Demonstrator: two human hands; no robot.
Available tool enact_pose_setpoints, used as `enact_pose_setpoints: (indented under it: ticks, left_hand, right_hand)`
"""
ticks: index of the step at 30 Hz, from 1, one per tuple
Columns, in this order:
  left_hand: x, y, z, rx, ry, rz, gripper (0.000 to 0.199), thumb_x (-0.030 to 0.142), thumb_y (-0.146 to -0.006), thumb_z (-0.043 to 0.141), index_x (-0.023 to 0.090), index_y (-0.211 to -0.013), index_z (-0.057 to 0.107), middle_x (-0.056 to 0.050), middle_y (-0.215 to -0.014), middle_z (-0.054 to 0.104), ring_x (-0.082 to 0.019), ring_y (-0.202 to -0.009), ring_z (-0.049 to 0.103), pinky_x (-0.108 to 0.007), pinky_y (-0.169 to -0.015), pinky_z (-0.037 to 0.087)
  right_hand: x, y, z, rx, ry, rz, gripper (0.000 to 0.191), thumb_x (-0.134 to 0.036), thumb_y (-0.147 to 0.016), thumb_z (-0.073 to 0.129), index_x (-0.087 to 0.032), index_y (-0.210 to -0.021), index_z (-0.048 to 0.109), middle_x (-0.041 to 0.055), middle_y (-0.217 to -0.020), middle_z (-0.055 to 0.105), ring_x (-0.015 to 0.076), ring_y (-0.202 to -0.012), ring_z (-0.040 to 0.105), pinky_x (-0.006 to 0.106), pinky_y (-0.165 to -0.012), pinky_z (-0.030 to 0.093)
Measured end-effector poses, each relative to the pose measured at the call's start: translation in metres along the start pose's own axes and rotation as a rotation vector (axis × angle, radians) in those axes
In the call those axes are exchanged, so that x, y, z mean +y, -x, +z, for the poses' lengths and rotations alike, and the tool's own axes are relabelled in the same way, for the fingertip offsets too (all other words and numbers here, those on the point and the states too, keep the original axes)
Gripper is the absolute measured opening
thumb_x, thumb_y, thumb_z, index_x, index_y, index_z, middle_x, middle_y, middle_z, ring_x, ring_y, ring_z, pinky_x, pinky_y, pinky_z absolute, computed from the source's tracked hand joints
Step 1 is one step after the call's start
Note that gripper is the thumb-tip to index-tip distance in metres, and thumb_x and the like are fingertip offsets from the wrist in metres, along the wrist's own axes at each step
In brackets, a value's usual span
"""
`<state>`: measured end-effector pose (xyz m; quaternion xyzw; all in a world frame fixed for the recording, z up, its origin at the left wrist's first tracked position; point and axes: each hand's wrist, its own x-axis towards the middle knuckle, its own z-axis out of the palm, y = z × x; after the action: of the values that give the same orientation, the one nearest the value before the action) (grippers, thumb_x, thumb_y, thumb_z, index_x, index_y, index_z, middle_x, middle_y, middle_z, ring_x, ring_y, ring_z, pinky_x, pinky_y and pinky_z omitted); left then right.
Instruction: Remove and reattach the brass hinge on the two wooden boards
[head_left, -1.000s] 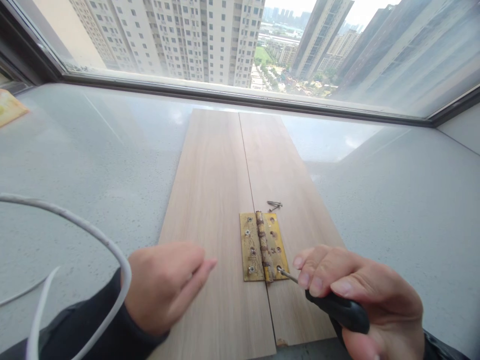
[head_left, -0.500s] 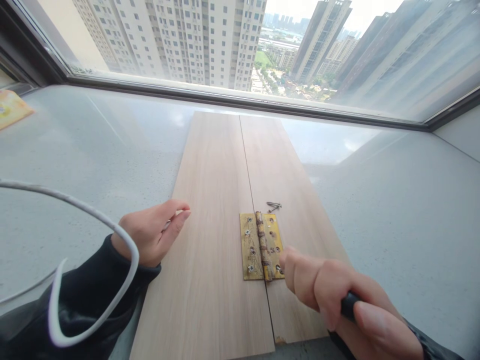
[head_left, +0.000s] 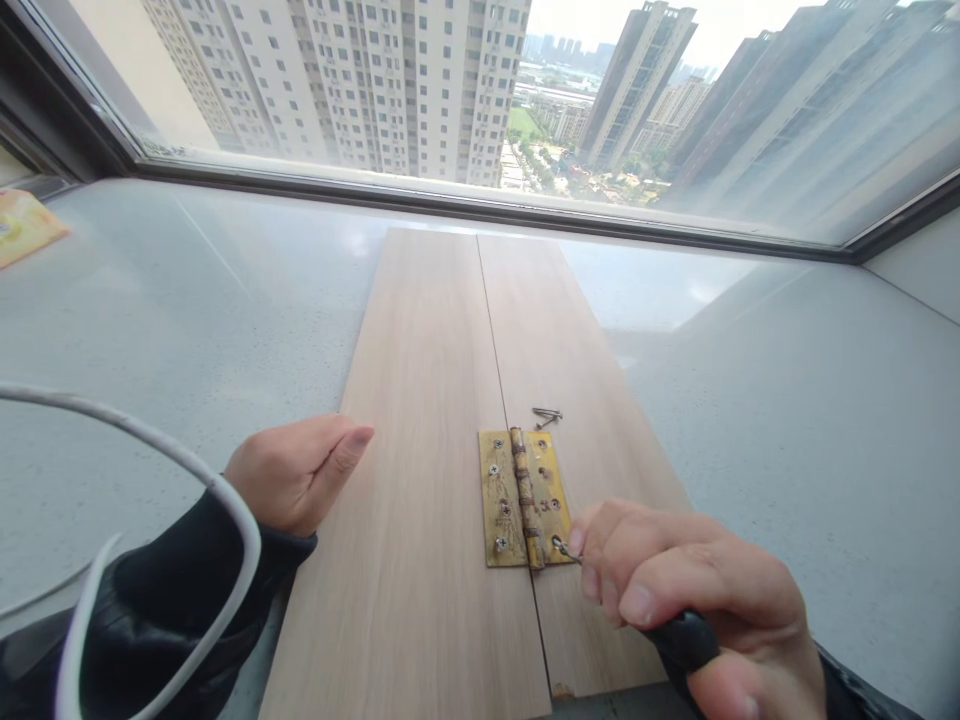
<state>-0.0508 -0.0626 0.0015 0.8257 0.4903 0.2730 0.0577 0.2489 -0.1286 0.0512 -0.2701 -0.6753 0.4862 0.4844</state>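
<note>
Two boards (head_left: pixel 420 400), one hinge (head_left: pixel 523 500), one screwdriver (head_left: pixel 685 640), loose screws (head_left: pixel 547 415) (exact count unclear)

No readable text, label, brand, number or sign shows on anything in view.

The hinge (head_left: pixel 524 497) is tarnished yellow metal, the boards (head_left: pixel 420 420) smooth matt wood grain, the sill (head_left: pixel 757 400) glossy and speckled.

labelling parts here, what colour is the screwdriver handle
Black; the head view shows the screwdriver handle best, partly covered by the right hand.
</note>
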Motion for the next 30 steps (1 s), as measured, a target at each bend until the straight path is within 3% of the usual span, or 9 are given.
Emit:
enact_pose_setpoints:
  ticks: [5,8,12,17,21,24,26,30]
  left_hand:
    - [0.000,0.000,-0.001,-0.025,-0.007,0.005,0.043,0.033,-0.098,0.034,0.018,-0.058,0.042,0.004,-0.055,0.036,-0.010,-0.050,0.036,-0.027,-0.051,0.030]
    - [0.000,-0.001,-0.001,-0.018,-0.010,0.026,0.042,0.032,-0.097,0.036,0.018,-0.057,0.040,0.004,-0.055,0.034,-0.010,-0.049,0.034,-0.026,-0.051,0.029]
    - [0.001,-0.001,0.000,-0.020,-0.028,0.031,0.042,0.032,-0.096,0.039,0.018,-0.056,0.041,0.004,-0.055,0.033,-0.010,-0.049,0.033,-0.027,-0.051,0.029]
    - [0.002,-0.002,-0.001,-0.037,-0.033,0.007,0.043,0.035,-0.095,0.041,0.019,-0.055,0.040,0.004,-0.054,0.031,-0.010,-0.049,0.031,-0.027,-0.050,0.028]
    - [0.003,-0.002,-0.001,-0.030,-0.039,-0.003,0.044,0.037,-0.094,0.042,0.018,-0.054,0.041,0.005,-0.053,0.030,-0.010,-0.049,0.030,-0.027,-0.050,0.028]
    - [0.004,-0.003,-0.001,-0.037,-0.027,-0.016,0.043,0.037,-0.094,0.042,0.018,-0.055,0.044,0.005,-0.053,0.031,-0.009,-0.048,0.031,-0.026,-0.049,0.028]
    - [0.004,-0.003,-0.002,-0.042,-0.026,-0.025,0.043,0.038,-0.094,0.043,0.017,-0.056,0.045,0.005,-0.053,0.032,-0.009,-0.048,0.031,-0.026,-0.049,0.028]
    - [0.004,-0.003,-0.002,-0.042,-0.024,-0.033,0.044,0.039,-0.094,0.043,0.017,-0.056,0.047,0.005,-0.053,0.032,-0.009,-0.048,0.031,-0.025,-0.049,0.028]
  right_hand:
    - [-0.001,-0.004,0.001,-0.070,-0.113,0.059,0.029,-0.047,-0.085,0.061,-0.021,-0.089,0.073,-0.0008,-0.060,0.060,0.0126,-0.058,0.057,0.036,-0.075,0.052]
    - [-0.002,0.000,0.006,-0.090,-0.038,0.042,0.036,-0.040,-0.097,0.042,-0.017,-0.085,0.067,0.0024,-0.067,0.058,0.0144,-0.065,0.056,0.037,-0.072,0.051]
    - [-0.006,0.007,0.008,-0.131,-0.002,0.053,0.044,-0.046,-0.098,0.032,-0.017,-0.088,0.064,0.0034,-0.071,0.054,0.0161,-0.068,0.054,0.035,-0.066,0.049]
    - [-0.008,0.006,0.009,0.044,0.171,0.031,0.023,-0.042,-0.088,0.057,-0.024,-0.091,0.071,0.0029,-0.078,0.053,0.0168,-0.075,0.058,0.033,-0.071,0.051]
    - [0.001,0.004,0.012,0.223,0.072,-0.089,0.032,-0.045,-0.074,0.074,-0.025,-0.098,0.069,-0.0014,-0.068,0.058,0.0145,-0.062,0.061,0.032,-0.067,0.055]
    - [0.006,0.006,0.009,0.266,0.017,-0.103,0.034,-0.041,-0.069,0.080,-0.025,-0.095,0.068,-0.0006,-0.072,0.067,0.0153,-0.063,0.065,0.034,-0.071,0.058]
    - [0.007,0.008,0.003,0.207,-0.008,-0.084,0.037,-0.042,-0.069,0.080,-0.025,-0.100,0.068,0.0005,-0.077,0.070,0.0167,-0.067,0.068,0.036,-0.075,0.058]
    - [0.008,0.010,-0.008,-0.014,-0.079,-0.016,0.031,-0.041,-0.085,0.063,-0.026,-0.112,0.064,0.0027,-0.078,0.072,0.0156,-0.067,0.068,0.041,-0.075,0.056]
